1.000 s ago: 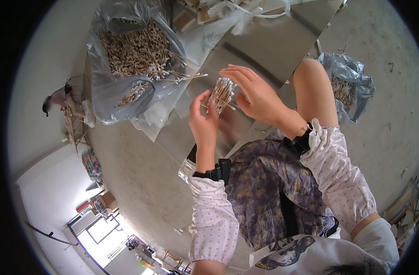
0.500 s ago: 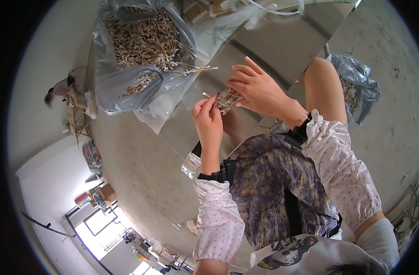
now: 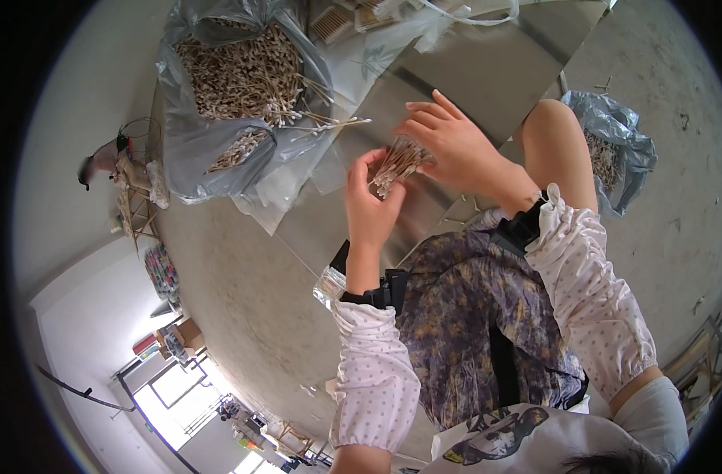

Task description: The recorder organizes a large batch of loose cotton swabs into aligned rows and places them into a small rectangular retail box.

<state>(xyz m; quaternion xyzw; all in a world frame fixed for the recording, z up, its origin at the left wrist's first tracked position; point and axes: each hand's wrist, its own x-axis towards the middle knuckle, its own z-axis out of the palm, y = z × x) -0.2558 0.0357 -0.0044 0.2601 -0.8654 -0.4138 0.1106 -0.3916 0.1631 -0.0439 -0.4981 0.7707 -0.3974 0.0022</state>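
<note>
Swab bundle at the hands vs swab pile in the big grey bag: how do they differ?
Amount: the swab bundle is small; the swab pile is far larger.
Order: the bundle's sticks run roughly side by side; the pile's lie at mixed angles.
Place: the bundle is between the left hand and right hand; the pile sits in the grey bag.
Shared: thin brownish sticks, pale tips.

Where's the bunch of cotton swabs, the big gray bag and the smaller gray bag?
Bunch of cotton swabs [image 3: 397, 167]: head view, on its sticks.
Big gray bag [image 3: 189, 158]: head view, on its plastic side.
Smaller gray bag [image 3: 636, 158]: head view, on its crumpled right side.
</note>
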